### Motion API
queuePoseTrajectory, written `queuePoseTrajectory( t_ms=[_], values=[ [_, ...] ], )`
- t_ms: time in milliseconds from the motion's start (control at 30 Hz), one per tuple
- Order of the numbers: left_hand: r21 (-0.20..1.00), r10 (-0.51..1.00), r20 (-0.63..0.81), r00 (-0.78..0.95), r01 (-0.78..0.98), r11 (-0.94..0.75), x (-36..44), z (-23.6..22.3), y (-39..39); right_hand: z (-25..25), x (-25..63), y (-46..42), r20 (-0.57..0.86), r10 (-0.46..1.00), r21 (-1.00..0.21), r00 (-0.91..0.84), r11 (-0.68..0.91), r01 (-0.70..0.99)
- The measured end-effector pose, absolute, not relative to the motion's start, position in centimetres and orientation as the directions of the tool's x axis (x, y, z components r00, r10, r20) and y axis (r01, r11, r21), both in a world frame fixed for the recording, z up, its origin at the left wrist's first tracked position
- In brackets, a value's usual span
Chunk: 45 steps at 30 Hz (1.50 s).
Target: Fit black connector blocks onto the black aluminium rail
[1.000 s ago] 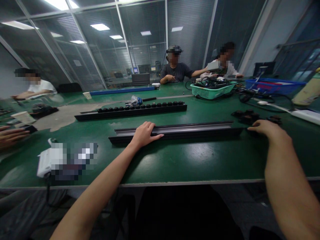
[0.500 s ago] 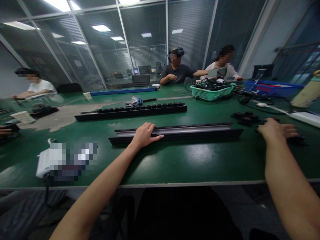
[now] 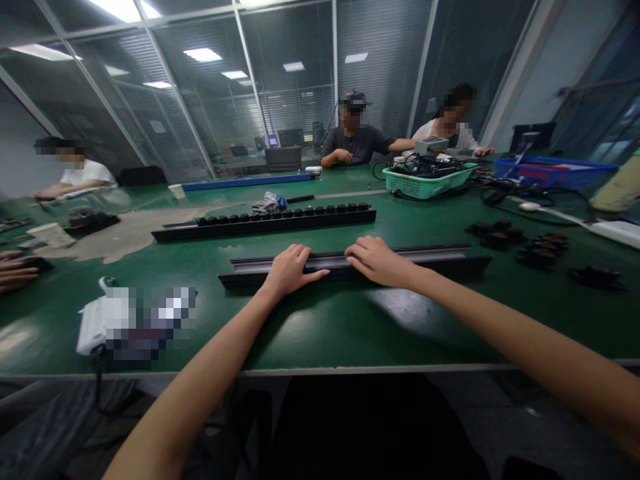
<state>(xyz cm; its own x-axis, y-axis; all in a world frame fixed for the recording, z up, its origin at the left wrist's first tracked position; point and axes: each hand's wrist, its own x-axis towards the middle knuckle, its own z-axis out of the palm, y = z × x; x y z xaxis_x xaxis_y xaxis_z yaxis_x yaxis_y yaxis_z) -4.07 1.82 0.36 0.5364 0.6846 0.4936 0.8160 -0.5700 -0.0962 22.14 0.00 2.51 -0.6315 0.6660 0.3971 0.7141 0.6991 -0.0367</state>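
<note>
A long black channel rail (image 3: 430, 265) lies crosswise on the green table in front of me, its trough facing up. My left hand (image 3: 289, 268) grips it left of the middle, thumb on the near wall and fingers over the top. Just to the right, my right hand (image 3: 375, 259) is at the same rail with its fingers curled together over the trough. Whatever those fingers hold is hidden. Farther back lies a second black rail (image 3: 265, 225) carrying a row of small black pieces. Loose black pieces (image 3: 543, 250) sit in clusters on the right.
A green basket (image 3: 425, 183) of cables stands at the back, with a blue bin (image 3: 555, 172) on its right. A white power strip (image 3: 617, 232) is at the right edge. On the left are a white device (image 3: 93, 327) and a paper cup (image 3: 51, 236). Other people sit around the table.
My right hand has moved left from the loose black pieces to the near rail, uncovering those pieces. My left hand has stayed on the rail.
</note>
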Motion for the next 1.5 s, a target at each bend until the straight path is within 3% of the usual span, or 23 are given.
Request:
queuePoseTrajectory(
  t_ms=[167,300,367,500,767,1000,1500],
  values=[
    [-0.036,0.696,0.508,0.508,0.82,-0.572,-4.2,0.3,1.8,3.3,14.9,1.3,0.306,0.725,-0.149,-0.617,0.676,0.721],
    [0.043,0.74,0.5,0.449,0.841,-0.539,-4.4,0.4,1.6,3.4,11.9,2.2,0.224,0.822,-0.446,-0.524,0.564,0.695],
    [0.09,0.731,0.508,0.455,0.816,-0.57,-4.4,0.4,1.5,3.1,11.3,2.5,0.251,0.822,-0.523,-0.511,0.56,0.643],
    [0.137,0.689,0.536,0.487,0.756,-0.64,-4.4,0.4,1.4,2.2,10.7,2.4,0.318,0.833,-0.488,-0.453,0.554,0.675],
    [0.114,0.693,0.526,0.493,0.767,-0.632,-4.4,0.6,1.2,1.3,9.4,1.8,0.282,0.885,-0.318,-0.371,0.451,0.834],
    [0.014,0.73,0.533,0.427,0.859,-0.512,-4.4,0.6,1.0,1.6,9.5,1.9,0.273,0.885,-0.357,-0.376,0.457,0.815],
    [-0.035,0.793,0.495,0.356,0.92,-0.391,-4.4,0.8,0.9,0.8,10.3,3.1,0.326,0.847,-0.472,-0.42,0.531,0.704]
  ],
)
